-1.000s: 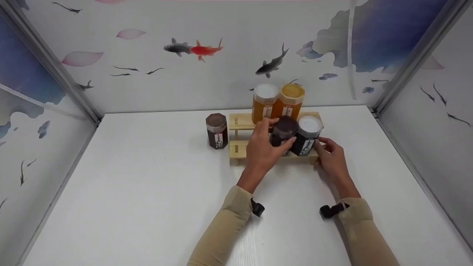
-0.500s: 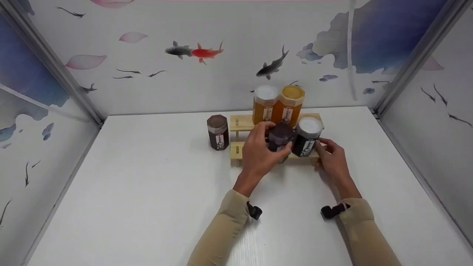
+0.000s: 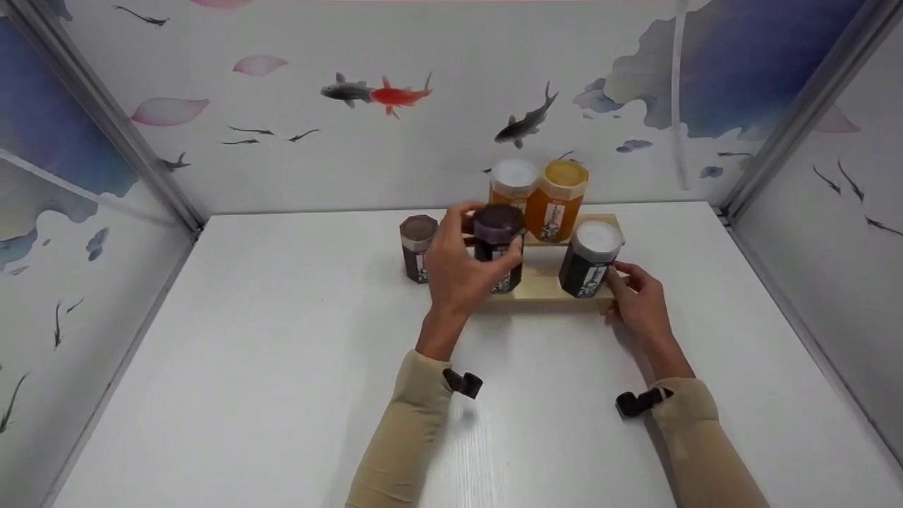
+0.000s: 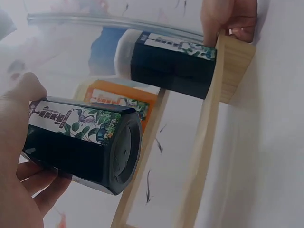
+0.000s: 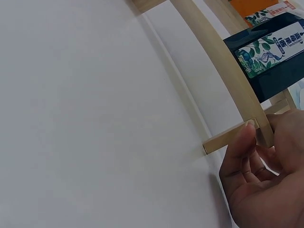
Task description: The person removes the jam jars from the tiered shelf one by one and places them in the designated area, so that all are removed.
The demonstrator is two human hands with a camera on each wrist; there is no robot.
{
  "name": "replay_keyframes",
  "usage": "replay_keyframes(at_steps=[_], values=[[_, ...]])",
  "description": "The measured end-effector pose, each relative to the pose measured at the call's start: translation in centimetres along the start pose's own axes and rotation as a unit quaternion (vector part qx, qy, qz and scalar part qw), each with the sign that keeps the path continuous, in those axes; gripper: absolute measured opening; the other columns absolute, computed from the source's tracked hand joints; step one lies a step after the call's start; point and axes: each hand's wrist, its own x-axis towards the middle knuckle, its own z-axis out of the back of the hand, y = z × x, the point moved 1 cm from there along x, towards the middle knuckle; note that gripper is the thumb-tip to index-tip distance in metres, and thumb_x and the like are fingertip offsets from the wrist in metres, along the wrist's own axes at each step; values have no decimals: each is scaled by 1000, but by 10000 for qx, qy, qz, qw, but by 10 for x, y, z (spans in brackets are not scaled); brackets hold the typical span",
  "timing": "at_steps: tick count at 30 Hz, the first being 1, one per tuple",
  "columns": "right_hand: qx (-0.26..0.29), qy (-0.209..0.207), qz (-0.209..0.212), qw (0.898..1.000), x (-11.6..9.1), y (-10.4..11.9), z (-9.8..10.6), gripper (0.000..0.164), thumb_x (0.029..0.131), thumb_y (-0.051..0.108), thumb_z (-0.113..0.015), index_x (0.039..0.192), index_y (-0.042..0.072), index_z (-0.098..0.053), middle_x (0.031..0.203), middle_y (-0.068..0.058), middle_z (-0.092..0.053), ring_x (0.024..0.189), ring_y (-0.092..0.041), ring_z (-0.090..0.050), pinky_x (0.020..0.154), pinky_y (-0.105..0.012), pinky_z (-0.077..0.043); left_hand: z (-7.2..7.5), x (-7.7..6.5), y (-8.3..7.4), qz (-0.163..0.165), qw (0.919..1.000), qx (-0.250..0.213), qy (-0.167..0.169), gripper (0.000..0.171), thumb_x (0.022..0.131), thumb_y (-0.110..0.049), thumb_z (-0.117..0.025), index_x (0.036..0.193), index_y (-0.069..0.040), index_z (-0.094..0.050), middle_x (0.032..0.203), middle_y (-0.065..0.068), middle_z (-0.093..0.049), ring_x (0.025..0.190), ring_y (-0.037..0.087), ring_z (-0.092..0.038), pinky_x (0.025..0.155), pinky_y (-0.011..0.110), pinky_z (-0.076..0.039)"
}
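My left hand [image 3: 451, 275] grips a dark jar with a dark purple lid [image 3: 498, 224] between thumb and fingers, over the left part of the lower shelf. In the left wrist view this jar's base shows, off the shelf. A two-tier wooden rack [image 3: 543, 282] stands on the table. My right hand [image 3: 643, 305] pinches the rack's lower right corner, thumb on the wood in the right wrist view. Beside that hand, a dark jar with a white lid [image 3: 591, 261] stands on the lower shelf. The left hand partly hides the rack's left end.
On the upper shelf stand two amber jars, one with a yellow lid [image 3: 561, 204], the other with a white lid [image 3: 514, 175]. A dark jar with a brown lid [image 3: 417, 240] stands on the white table [image 3: 296, 353] left of the rack. Patterned panels enclose the table.
My left hand has moved left with the purple-lidded jar, away from the white-lidded dark jar, leaving a gap between them. The right hand stays at the rack's corner.
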Motion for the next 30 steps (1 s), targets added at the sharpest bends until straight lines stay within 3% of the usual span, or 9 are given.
replay_keyframes(at_steps=[4, 10, 16, 20, 25, 30], values=[[-124, -82, 91, 9998, 0, 0, 1, 63, 110, 57, -53, 157, 14, -55, 114, -7, -56, 84, -9, -59, 67, -19, -54, 14, 5, 10, 71, 9994, -326, -69, 61, 87, -36, -89, 137, -13, -65, 128, 5, -72, 110, 15, -70, 87, 28, -65], [-169, -83, 25, 9998, 1, 1, 1, 64, 110, 57, -53, 158, 14, -54, 116, -7, -56, 86, -10, -59, 68, -19, -54, 40, 10, 31, -20, 9989, -434, -167, 60, 88, -31, -90, 140, -12, -66, 131, 8, -71, 118, 16, -71, 96, 32, -65], [-128, -76, -101, 9998, 0, 0, 1, 64, 111, 56, -53, 160, 16, -53, 118, -7, -55, 88, -12, -59, 70, -20, -55, 72, 20, 55, -32, 9968, -520, -604, 56, 88, -27, -90, 139, -13, -68, 132, 4, -72, 117, 14, -70, 97, 35, -65], [-87, -79, -133, 9998, -1, -1, -1, 65, 110, 58, -53, 160, 17, -53, 119, -7, -55, 92, -14, -59, 71, -20, -55, 88, 23, 67, 133, 9932, -631, -964, 56, 88, -24, -91, 139, -14, -69, 130, 3, -73, 119, 15, -70, 99, 39, -64], [-15, -65, -174, 9998, -1, 0, -2, 63, 110, 57, -53, 159, 17, -53, 118, -6, -55, 94, -16, -58, 72, -21, -55, 103, 25, 79, 411, 9873, -727, -1354, 58, 87, -14, -91, 139, -8, -67, 134, 12, -74, 129, 23, -71, 103, 46, -63], [-2, -108, -96, 9999, -1, 1, -1, 62, 110, 56, -55, 158, 16, -55, 116, -5, -54, 89, -14, -59, 70, -20, -56, 114, 26, 75, 641, 9839, -733, -1498, 55, 88, -6, -88, 137, -1, -65, 136, 21, -72, 132, 29, -69, 107, 52, -60]])
